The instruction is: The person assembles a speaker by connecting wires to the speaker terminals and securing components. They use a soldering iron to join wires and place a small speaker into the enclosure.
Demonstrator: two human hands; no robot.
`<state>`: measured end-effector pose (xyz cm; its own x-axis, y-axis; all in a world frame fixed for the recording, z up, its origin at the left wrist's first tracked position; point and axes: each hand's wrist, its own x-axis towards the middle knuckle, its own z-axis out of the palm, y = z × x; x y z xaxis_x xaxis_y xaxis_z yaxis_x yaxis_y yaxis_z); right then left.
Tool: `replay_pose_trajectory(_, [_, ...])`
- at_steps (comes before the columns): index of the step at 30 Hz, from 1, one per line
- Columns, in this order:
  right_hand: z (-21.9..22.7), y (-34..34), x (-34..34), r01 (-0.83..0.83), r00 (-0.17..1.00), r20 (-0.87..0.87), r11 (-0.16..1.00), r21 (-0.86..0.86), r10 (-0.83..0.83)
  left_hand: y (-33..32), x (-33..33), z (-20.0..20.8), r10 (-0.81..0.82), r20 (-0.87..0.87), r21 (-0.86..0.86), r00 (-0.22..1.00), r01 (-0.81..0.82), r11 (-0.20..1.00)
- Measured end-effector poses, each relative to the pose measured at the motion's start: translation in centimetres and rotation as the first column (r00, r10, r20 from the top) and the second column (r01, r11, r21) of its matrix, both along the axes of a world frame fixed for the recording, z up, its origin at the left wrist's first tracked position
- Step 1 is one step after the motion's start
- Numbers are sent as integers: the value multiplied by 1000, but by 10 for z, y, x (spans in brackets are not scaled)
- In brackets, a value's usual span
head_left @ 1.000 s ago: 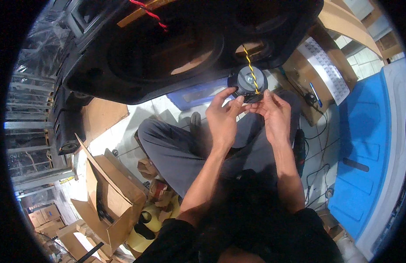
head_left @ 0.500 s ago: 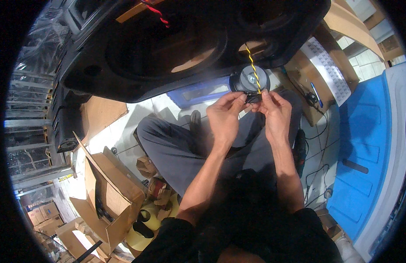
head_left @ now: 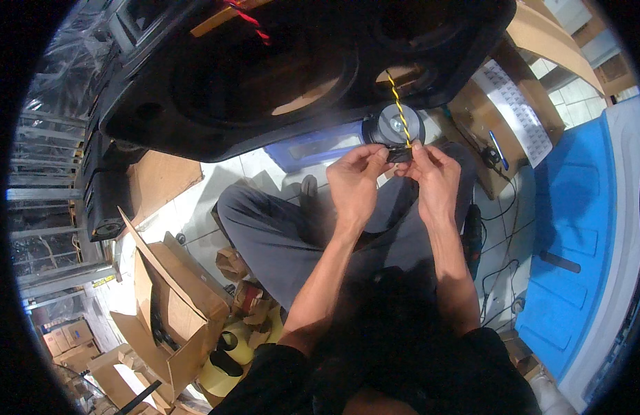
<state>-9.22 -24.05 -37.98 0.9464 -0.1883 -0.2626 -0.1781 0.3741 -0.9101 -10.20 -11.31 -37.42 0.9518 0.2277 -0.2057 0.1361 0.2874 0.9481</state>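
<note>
A round speaker driver with a grey magnet faces back-up between my hands, just in front of a large black speaker cabinet. My left hand grips the near edge of the driver between thumb and fingers. A yellow-and-black twisted wire runs from a round opening in the cabinet across the magnet to the driver's near edge. There my right hand pinches the wire's end, thumb on top and fingers curled beneath. The contact point itself is partly hidden by my fingertips.
A red-and-black wire hangs at the cabinet's upper part. Behind my hands sits a blue-violet plastic bin. To the right are a cardboard box with a paper sheet, a blue pen and a blue panel. Open cartons stand lower left.
Both hands keep their hold on the driver and wire in the same spot. The cabinet appears shifted very slightly in the view.
</note>
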Motion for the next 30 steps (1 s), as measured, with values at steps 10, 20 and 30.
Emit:
replay_pose_trajectory(10, [-12, -20, -29, 104, 993, -47, 994, -34, -106, 27, -32, -16, 7, 57, -82, 998, -3, 997])
replay_pose_trajectory(20, [-28, -38, -61, 93, 993, -63, 984, -152, -103, 68, -60, -41, 48, -150, 50, 987, -41, 998])
replay_pose_trajectory(30, [-16, -16, -37, 64, 998, 12, 993, -95, -63, 56, -62, -32, 78, -131, -29, 988, -82, 996])
